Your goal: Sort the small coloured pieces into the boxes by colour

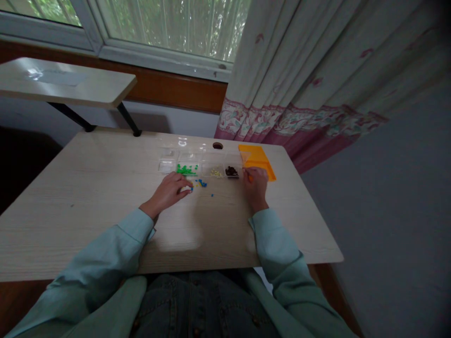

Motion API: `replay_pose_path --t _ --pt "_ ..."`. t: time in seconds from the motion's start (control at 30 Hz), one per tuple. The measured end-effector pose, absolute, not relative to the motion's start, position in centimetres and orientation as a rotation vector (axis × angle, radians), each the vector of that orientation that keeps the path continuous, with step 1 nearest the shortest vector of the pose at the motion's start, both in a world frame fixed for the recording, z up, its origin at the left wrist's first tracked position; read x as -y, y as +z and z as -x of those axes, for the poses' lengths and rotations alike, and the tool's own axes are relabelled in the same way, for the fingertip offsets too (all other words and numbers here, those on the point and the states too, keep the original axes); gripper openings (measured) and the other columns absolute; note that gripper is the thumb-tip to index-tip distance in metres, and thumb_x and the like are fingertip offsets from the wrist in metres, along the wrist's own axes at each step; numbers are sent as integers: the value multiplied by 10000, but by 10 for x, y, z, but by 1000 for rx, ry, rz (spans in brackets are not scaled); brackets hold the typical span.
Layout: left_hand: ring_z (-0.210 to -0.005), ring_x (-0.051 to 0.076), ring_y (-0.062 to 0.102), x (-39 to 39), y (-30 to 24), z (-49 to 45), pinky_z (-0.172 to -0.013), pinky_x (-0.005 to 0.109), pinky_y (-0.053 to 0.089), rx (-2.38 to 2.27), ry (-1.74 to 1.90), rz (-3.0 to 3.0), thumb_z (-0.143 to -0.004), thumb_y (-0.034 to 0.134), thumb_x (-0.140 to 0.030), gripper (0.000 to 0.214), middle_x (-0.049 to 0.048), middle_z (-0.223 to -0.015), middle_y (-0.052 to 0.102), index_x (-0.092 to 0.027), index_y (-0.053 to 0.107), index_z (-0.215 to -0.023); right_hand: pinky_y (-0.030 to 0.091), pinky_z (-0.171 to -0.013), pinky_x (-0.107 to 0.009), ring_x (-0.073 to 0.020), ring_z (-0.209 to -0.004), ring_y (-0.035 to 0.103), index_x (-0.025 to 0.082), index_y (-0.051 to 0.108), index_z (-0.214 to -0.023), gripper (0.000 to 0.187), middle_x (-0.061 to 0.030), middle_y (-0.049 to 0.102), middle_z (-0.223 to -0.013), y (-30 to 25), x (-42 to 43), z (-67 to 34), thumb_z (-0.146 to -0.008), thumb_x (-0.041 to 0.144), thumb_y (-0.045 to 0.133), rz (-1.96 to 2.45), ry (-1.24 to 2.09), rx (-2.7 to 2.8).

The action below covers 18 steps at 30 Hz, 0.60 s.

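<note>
My left hand (172, 191) rests low over the tabletop, thumb and forefinger closing around a small blue piece (192, 189). Just beyond its fingertips lies a loose cluster of tiny blue pieces (202, 183) with some yellow ones among them. A single blue piece (212, 195) sits apart to the right. Behind them stands a clear compartment box (207, 170); it holds green pieces (186, 170), pale yellow pieces (216, 173) and dark brown pieces (231, 172) in separate compartments. At the box's right end is my right hand (256, 185), fingers pinched together; what they hold is too small to tell.
An orange tray-like case (257, 157) lies beyond my right hand. The pale wooden table (105, 206) has a round cable hole (218, 146) near its back edge. A raised shelf (70, 80) stands at back left. A curtain (282, 84) hangs behind the right side.
</note>
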State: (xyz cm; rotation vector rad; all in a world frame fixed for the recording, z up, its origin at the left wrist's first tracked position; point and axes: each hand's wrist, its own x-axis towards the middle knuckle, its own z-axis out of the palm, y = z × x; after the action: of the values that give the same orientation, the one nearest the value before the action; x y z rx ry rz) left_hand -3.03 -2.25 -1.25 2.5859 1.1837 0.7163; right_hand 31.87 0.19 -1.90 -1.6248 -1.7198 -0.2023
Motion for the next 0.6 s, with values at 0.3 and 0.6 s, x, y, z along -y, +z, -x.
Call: replay_pose_path --t 0.3,0.6 --pt "-945 247 543 25 -8 22 -830 376 409 -1318 702 -2598 -910 614 -361 173 78 -940 632 -212 694 -946 418 -943 -402 -212 -979 582 221 748 -981 214 -58 709 -947 -14 17 -260 -927 264 545 1300 -31 1971" --pt "-918 260 561 32 -9 5 -797 395 433 -1399 645 -2640 -927 573 -326 168 86 -895 614 -190 659 -879 382 -985 -390 -211 -1046 542 265 740 -1035 192 -45 704 -990 -13 43 -218 -924 270 583 1185 87 2228"
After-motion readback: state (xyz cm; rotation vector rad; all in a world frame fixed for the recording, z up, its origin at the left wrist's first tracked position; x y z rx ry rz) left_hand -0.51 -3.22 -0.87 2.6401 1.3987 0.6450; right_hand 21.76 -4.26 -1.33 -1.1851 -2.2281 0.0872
